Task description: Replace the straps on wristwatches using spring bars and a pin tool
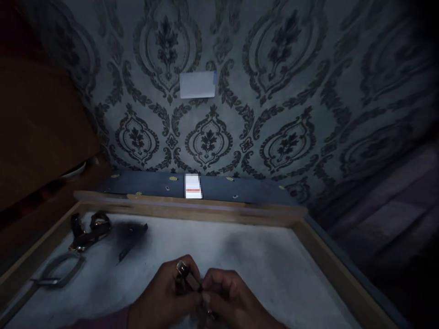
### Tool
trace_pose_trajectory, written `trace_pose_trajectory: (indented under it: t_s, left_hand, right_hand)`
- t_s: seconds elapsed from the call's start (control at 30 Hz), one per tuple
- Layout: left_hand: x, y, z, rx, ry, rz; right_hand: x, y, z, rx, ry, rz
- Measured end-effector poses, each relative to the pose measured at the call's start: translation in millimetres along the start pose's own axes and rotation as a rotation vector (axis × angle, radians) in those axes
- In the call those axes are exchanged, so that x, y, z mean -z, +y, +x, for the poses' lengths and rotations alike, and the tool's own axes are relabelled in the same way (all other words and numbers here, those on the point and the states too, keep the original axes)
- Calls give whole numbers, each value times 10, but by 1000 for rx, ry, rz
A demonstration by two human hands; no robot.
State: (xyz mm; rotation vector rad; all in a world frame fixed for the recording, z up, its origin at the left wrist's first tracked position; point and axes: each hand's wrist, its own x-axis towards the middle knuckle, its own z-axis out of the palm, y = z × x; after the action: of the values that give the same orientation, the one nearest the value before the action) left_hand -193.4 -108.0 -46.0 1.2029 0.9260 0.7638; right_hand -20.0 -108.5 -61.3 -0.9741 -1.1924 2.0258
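Left hand [164,297] and right hand [228,297] both pinching a small metal lighter [185,274] in their grip, hovering over the wood-framed worktop [274,265], scissors [58,272] lying nearby.

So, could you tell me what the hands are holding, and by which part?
Both hands hold one small dark metal piece between them: the left hand grips its upper end, the right hand its lower end. It is too dim to tell what it is.
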Motion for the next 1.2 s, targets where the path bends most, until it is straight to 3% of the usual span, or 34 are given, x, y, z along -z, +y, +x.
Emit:
trace_pose_trajectory:
  t_s: [0.2, 0.33, 0.43, 0.5, 0.57, 0.63, 0.73, 0.87, 1.2]
  left_hand:
    - [57, -177, 97, -25, 12, -144]
    - [121, -102, 60, -92, 172, -112]
    - [170, 65, -31, -221, 340, 167]
    - [186, 184, -88, -368, 393, 471]
    - [179, 272, -135, -528, 290, 745]
    - [152, 305, -169, -594, 155, 851]
    - [114, 270, -185, -572, 75, 888]
    - [88, 217, -173, -545, 78, 917]
    - [46, 217, -164, -304, 101, 828]
  right_hand:
    - [25, -62, -25, 69, 32, -70]
    - [-20, -143, -56, 80, 76, -111]
    - [-51, -211, -68, 57, 123, -83]
    - [-47, -235, -62, 32, 140, -69]
    - [-36, -244, -61, 39, 127, -78]
    - [-33, -247, -72, 70, 108, -116]
    - [-55, -255, -96, 115, 93, -183]
    - [-103, -254, -105, 141, 91, -202]
    - [-114, -171, -109, 148, 104, -241]
